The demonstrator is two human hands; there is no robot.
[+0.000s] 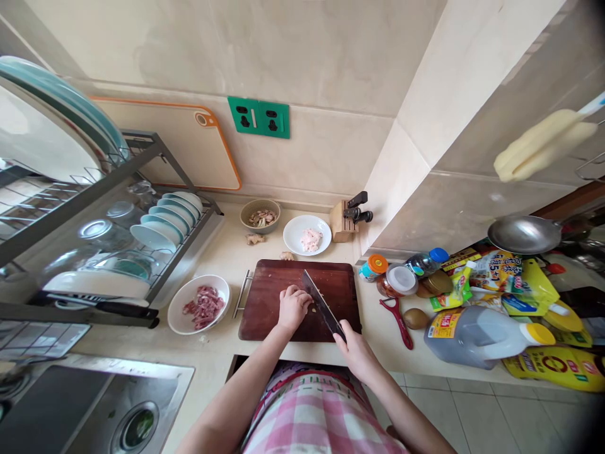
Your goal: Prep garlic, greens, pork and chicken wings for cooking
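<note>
Cleaver (322, 304), head view: your right hand (358, 353) wraps its handle, the blade standing on a dark wooden cutting board (333, 280). Your left hand (293, 308) curls on the board just beside the blade; whether it pinches anything, you cannot tell. White bowl (172, 315) of sliced meat lies left of the board.
</note>
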